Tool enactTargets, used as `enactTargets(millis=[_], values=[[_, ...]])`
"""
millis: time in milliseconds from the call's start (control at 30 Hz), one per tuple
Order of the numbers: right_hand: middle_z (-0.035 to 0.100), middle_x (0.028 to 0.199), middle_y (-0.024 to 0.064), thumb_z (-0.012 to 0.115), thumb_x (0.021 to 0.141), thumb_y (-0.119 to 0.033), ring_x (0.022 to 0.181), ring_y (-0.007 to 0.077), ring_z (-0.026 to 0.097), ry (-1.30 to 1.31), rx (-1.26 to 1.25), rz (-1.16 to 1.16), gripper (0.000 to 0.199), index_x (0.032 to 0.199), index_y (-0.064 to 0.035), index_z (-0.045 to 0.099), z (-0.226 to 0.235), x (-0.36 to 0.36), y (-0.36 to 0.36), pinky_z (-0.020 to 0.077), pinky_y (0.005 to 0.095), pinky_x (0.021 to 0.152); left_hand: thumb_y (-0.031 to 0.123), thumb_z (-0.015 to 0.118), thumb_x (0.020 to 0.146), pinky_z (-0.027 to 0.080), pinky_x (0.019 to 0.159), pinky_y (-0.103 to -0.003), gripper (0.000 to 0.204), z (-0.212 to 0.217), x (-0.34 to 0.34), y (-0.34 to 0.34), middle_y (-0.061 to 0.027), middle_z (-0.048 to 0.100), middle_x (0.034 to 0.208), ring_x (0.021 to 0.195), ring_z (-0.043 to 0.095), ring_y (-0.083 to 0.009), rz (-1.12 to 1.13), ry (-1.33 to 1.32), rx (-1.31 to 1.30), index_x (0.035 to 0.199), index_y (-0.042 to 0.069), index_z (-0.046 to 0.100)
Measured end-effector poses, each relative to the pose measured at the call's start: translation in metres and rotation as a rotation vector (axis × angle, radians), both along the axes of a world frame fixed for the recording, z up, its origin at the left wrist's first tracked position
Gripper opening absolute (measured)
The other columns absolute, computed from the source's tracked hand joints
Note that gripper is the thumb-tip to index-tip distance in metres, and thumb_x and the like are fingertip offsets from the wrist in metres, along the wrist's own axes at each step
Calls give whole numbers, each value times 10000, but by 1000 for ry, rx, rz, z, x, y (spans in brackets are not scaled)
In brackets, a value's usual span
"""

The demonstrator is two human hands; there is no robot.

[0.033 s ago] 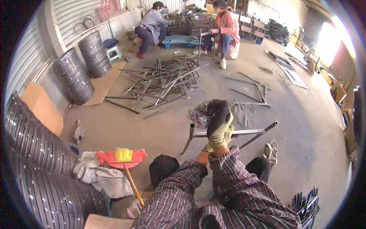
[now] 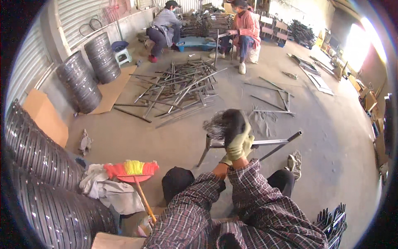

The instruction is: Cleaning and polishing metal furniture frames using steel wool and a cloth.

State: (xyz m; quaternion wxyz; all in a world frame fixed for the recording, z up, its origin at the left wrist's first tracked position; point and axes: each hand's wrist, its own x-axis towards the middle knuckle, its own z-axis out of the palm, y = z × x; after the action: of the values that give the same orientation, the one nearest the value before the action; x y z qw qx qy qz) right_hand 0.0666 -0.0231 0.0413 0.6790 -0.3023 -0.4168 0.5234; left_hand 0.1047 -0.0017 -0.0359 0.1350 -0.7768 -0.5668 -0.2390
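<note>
A tangled clump of grey wire wool (image 2: 214, 125) is in my right hand (image 2: 235, 130), which wears a cream glove with a black coating. The clump is smeared by motion and covers the top of the left leg of a metal tube frame (image 2: 269, 142). My left hand (image 2: 229, 159), also gloved, sits low behind the right one at the frame's crossbar. It seems closed round the bar, though the right hand hides most of its fingers. The frame stands before my knees, its open tube end pointing up to the right.
Beyond the frame lies a heap of metal tubes (image 2: 178, 89), with another frame (image 2: 275, 99) to its right. Two people work at the back. Stacks of dark curved strips (image 2: 41, 153) line the left, near a red-and-yellow broom (image 2: 132, 169). Metal parts (image 2: 333, 224) stand at lower right.
My right hand and the wire wool have shifted slightly and become blurred, and the wool now hides the left leg's top. The frame has barely moved.
</note>
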Motion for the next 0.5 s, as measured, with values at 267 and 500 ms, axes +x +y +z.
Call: enactTargets(millis=[267,500], values=[[691,858,84,432,1065,-360,794,141,637,173,-4,265,477,930,36,661,-41,-27,11,519,300,729,480,781,739,522,653,-382,417,9,-5,4,-36,669,807,762,686,-231,-39,-16,-72,921,135,635],[677,863,71,442,1040,-185,794,127,611,-364,117,208,306,937,21,642,-12,-20,3,492,283,727,473,777,749,529,640,-383,419,-7,-2,14,-39,684,820,755,694,-230,-35,-53,-104,941,125,644]])
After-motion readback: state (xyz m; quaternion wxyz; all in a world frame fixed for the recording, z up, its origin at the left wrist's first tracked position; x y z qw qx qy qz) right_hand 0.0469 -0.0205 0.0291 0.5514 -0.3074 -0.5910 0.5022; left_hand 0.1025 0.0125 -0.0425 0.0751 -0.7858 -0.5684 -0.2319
